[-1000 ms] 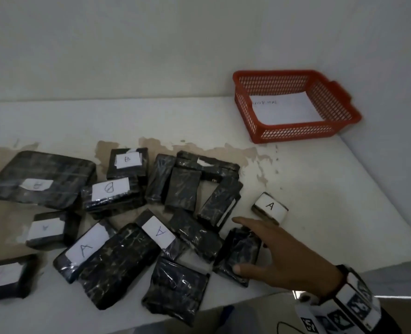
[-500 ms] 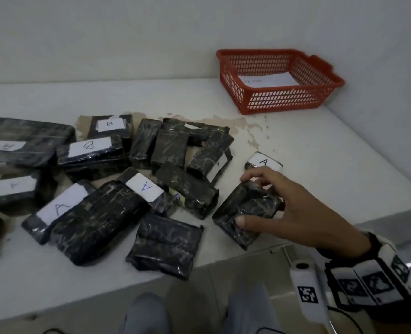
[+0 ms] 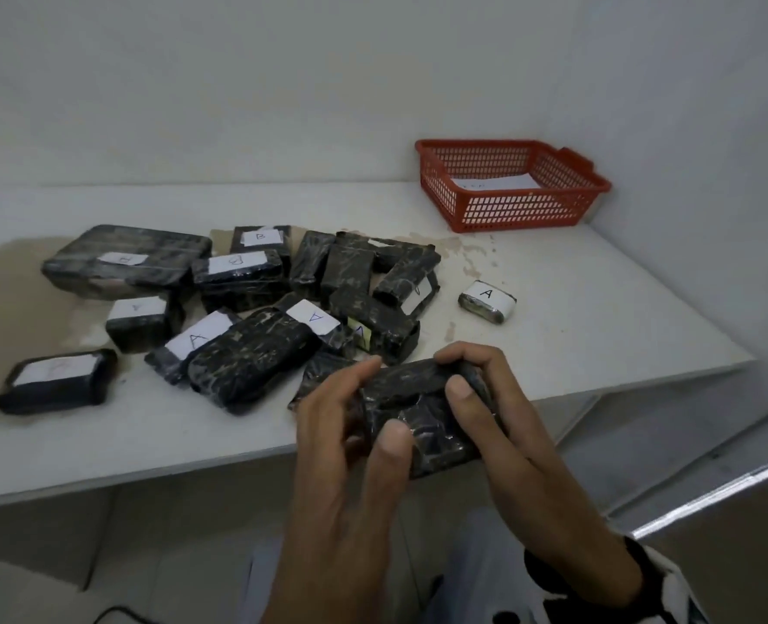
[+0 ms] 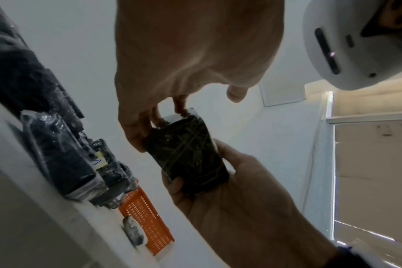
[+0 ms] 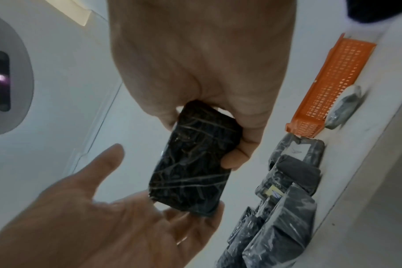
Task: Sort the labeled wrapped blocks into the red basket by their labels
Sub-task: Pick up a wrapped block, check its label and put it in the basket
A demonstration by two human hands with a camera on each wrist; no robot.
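I hold one black wrapped block (image 3: 422, 412) with both hands, in the air just off the table's front edge. My right hand (image 3: 463, 376) grips its right end, thumb on top. My left hand (image 3: 364, 407) pinches the left end, thumb on top and fingers beneath. No label shows on its upper face. In the left wrist view a white strip shows at the block's (image 4: 188, 156) far end. The red basket (image 3: 440, 191) stands at the table's back right, with a white sheet inside. A pile of wrapped blocks (image 3: 256, 349), some marked A or B, lies to the left.
A small block labelled A (image 3: 488, 301) lies alone between the pile and the basket. A large flat wrapped block (image 3: 125, 263) sits at the far left. The white table (image 3: 598, 308) meets walls behind and to the right. My legs are below its front edge.
My right hand lifted the block off the table near the pile and drew it toward me. My left hand came into view and took hold of its other end.
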